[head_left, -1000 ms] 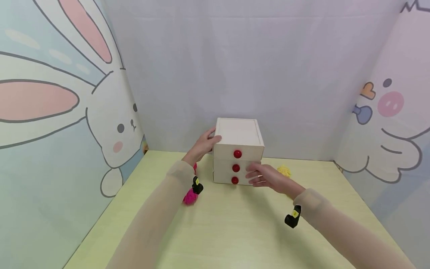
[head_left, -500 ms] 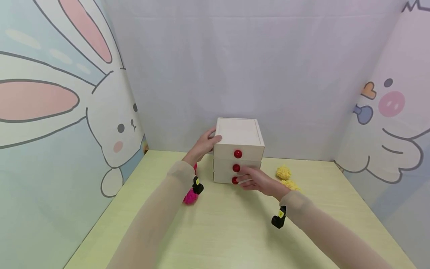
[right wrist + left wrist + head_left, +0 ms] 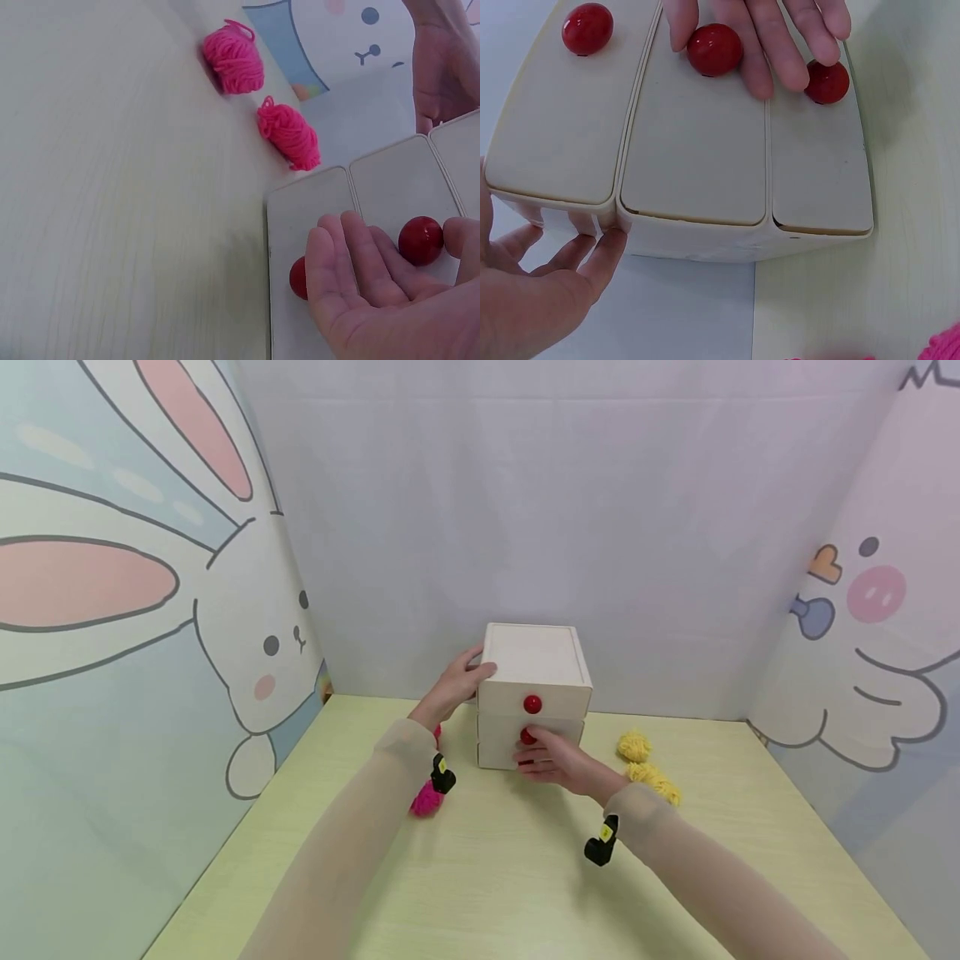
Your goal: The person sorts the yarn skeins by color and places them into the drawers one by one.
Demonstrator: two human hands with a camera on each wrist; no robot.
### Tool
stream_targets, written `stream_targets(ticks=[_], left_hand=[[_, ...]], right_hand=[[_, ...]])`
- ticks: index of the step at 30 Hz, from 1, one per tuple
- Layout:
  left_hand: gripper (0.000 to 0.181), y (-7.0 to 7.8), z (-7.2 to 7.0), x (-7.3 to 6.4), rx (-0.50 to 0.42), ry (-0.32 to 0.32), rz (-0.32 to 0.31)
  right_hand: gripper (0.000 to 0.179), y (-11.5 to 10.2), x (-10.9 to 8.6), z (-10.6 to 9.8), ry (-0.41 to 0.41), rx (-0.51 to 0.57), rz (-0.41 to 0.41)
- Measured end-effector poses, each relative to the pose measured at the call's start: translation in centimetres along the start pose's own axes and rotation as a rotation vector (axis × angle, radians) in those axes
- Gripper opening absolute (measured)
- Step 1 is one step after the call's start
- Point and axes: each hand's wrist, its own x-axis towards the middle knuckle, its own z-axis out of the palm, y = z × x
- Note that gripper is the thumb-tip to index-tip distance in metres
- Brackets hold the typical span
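A small white chest of drawers (image 3: 536, 653) with three drawers stands at the back of the table, each front bearing a round red knob. My left hand (image 3: 454, 683) holds the chest at its upper left, thumb on the top and fingertips against the side. In front of the chest, my right hand (image 3: 557, 762) pinches the middle red knob (image 3: 421, 241) between thumb and index finger. Its other fingers lie over the lowest drawer, partly covering the bottom knob (image 3: 827, 82). The top knob (image 3: 532, 704) is untouched. All the drawer fronts sit flush.
Two bundles of pink yarn (image 3: 234, 58) lie left of the chest, partly behind the left arm in the head view. To the right are yellow yarn bundles (image 3: 654, 783). A pale curtain (image 3: 600, 527) hangs behind, with cartoon-printed panels on both sides.
My right hand has moved left across the drawer fronts, from their right edge to the middle knob, and its thumb and index finger have come round it. The left hand stays put.
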Motion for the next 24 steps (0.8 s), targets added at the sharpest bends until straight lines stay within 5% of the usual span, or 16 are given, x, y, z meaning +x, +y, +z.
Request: stream_targets(ticks=[14, 24], left_hand=[[0.07, 0.1, 0.0, -0.1, 0.007, 0.001, 0.005], [0.069, -0.1, -0.2, -0.1, -0.007, -0.014, 0.002]], right_hand=[[0.057, 0.4, 0.3, 0.5, 0.054, 0.084, -0.028], [0.057, 0.7, -0.8, 0.6, 0.02, 0.069, -0.029]])
